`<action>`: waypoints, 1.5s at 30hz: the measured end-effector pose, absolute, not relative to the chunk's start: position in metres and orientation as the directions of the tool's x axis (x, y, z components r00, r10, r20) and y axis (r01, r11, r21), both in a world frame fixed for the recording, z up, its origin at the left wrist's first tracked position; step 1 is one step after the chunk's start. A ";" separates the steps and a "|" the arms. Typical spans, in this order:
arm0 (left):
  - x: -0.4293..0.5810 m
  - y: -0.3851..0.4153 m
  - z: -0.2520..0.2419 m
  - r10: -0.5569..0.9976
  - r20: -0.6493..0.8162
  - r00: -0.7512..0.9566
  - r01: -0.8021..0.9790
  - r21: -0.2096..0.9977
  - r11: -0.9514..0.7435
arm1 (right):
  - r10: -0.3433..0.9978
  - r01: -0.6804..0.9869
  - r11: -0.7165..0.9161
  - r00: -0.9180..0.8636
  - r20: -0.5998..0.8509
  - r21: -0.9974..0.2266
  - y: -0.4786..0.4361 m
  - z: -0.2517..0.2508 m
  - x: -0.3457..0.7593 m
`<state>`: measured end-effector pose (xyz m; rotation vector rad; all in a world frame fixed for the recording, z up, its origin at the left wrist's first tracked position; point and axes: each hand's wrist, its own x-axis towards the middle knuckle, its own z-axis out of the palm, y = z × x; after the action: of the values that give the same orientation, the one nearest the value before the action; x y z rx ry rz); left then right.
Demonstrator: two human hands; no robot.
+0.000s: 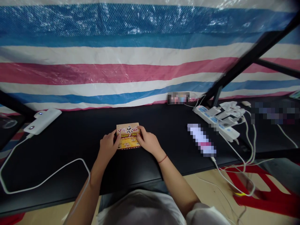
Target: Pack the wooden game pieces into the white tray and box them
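Observation:
A small yellow and tan Chinese chess box (128, 142) is on the black table in front of me, its printed top facing up. My left hand (109, 143) grips its left side, thumb on the top face and fingers along the edge. On the opposite side my right hand (148, 140) holds the box in the same way, with a thin red cord around the wrist. Both hands partly cover the box's edges. Whether its underside rests fully on the table is hard to tell.
A white power bank (44, 121) with a cable lies at the left of the black table (82, 131). To the right are a blurred-out phone (201, 139) on a cable and a crowded power strip (217, 123). A striped tarp (105, 73) hangs behind; a red stool (260, 200) stands below right.

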<state>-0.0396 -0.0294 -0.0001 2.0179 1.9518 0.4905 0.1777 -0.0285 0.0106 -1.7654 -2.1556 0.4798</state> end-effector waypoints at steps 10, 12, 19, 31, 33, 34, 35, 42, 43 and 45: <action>-0.041 0.001 -0.001 0.999 0.028 -0.029 0.876 0.482 0.012 | 0.973 0.921 0.231 -0.211 0.094 -0.315 0.006 0.007 0.171; -0.040 0.010 -0.001 0.998 0.033 -0.052 0.869 0.493 0.029 | 0.972 0.919 0.231 -0.210 0.102 -0.320 0.015 0.006 0.170; -0.040 0.024 -0.001 0.992 0.088 -0.092 0.837 0.546 0.030 | 0.987 0.785 0.152 -0.088 0.135 -0.601 0.031 -0.004 0.177; -0.049 0.043 -0.002 0.972 0.058 -0.226 0.947 0.247 0.205 | 0.992 0.964 -0.066 0.090 0.083 -0.257 0.049 -0.005 0.186; -0.047 0.047 0.000 0.976 0.021 -0.216 0.962 0.177 0.209 | 0.989 0.969 -0.123 0.137 0.048 -0.214 0.054 -0.003 0.182; -0.046 0.047 0.001 0.977 0.011 -0.214 0.964 0.167 0.209 | 0.986 0.966 -0.153 0.164 0.040 -0.207 0.056 -0.003 0.181; -0.046 0.047 0.001 0.977 0.007 -0.215 0.963 0.168 0.211 | 0.982 0.964 -0.172 0.183 0.036 -0.204 0.057 -0.003 0.180; -0.049 0.042 0.001 0.980 0.001 -0.197 0.959 0.209 0.193 | 0.988 0.971 -0.131 0.145 0.061 -0.198 0.054 -0.007 0.182; -0.049 0.041 0.001 0.981 -0.002 -0.192 0.958 0.216 0.188 | 0.988 0.972 -0.124 0.138 0.062 -0.199 0.053 -0.007 0.183; -0.049 0.040 0.002 0.985 -0.004 -0.174 0.959 0.227 0.171 | 0.990 0.973 -0.112 0.127 0.064 -0.200 0.051 -0.007 0.184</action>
<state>-0.0489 0.0404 0.0019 1.9142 2.2841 0.2585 0.1840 0.0512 -0.0069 -2.2044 -1.9533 0.1271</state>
